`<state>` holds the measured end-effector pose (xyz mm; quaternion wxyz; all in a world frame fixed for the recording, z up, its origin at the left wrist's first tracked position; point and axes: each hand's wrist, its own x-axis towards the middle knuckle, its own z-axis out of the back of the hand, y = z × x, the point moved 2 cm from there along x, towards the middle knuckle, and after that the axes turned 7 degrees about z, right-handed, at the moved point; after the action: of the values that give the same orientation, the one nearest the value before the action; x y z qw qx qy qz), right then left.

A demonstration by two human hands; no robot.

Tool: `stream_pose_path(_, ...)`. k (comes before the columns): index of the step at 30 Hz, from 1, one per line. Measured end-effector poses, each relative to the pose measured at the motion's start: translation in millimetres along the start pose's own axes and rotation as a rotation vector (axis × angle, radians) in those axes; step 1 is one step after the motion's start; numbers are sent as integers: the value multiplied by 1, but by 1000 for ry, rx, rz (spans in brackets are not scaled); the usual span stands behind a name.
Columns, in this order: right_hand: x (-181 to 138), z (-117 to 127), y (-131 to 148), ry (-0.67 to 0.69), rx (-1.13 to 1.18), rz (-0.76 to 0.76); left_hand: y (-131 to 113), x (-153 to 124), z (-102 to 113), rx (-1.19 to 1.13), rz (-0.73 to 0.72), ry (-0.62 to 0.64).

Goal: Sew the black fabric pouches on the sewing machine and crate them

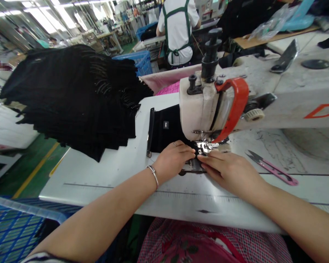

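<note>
A black fabric piece (167,137) with a small dark label lies flat on the sewing table, its right part under the head of the sewing machine (197,106). My left hand (174,159) rests on the fabric's near edge, fingers pressed together just left of the metal presser foot (204,147). Close on the right of the foot, my right hand (229,170) has its fingertips pinched at the same edge. The fingertips of both hands nearly meet in front of the needle area. What lies beneath them is partly hidden.
A tall stack of black fabric pieces (71,98) covers the table's left end. Pink thread snips (274,168) lie right of my right hand. A blue basket (13,226) stands at the lower left. Beyond the machine, a person in a green-strapped apron (178,33) faces away.
</note>
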<state>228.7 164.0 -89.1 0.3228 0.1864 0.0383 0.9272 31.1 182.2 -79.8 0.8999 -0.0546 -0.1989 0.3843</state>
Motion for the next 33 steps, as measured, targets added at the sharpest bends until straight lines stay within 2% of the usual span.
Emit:
stream_pose_path(3, 0, -6, -4, 0, -27, -46, 7, 7, -3, -6, 22, -46)
stream_pose_path(12, -1, -12, -7, 1, -114, -116, 28, 20, -11, 60, 92, -72)
stream_pose_path(19, 2, -11, -8, 5, -110, -131, 29, 19, -10, 54, 100, -64)
stream_pose_path(27, 1, -8, -8, -65, -13, -105, 26, 16, -8, 22, 103, -95)
stream_pose_path(33, 1, -7, -8, -61, 44, -107, 20, 15, -9, 41, 133, -49)
